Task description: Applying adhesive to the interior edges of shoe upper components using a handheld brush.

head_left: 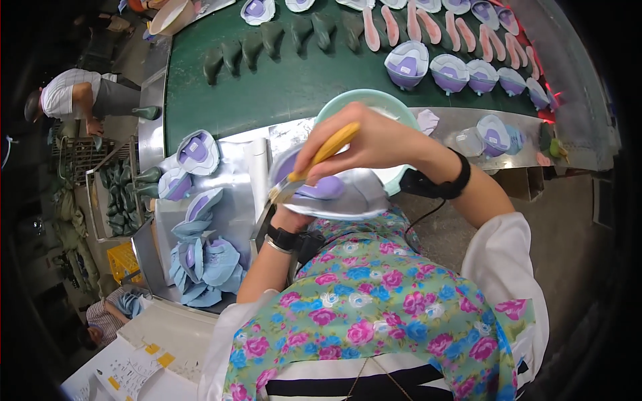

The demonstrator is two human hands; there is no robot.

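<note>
My right hand [371, 137] is closed around the yellow handle of a brush [340, 142]. The bristles point down to the left, at the edge of a grey-and-purple shoe upper [361, 192]. Below that upper, my left hand [291, 219] grips it from underneath, with most of its fingers hidden. Just beyond my right hand stands a mint-green bowl [334, 100] with something white in it, partly covered by my hand and the upper.
Dark green shoe lasts [272, 37], pink insoles [391, 25] and more purple-and-white uppers [449, 72] line the green conveyor belt [194, 107]. Light-blue uppers [221, 264] lie piled in a metal tray at my left. Two people work farther left.
</note>
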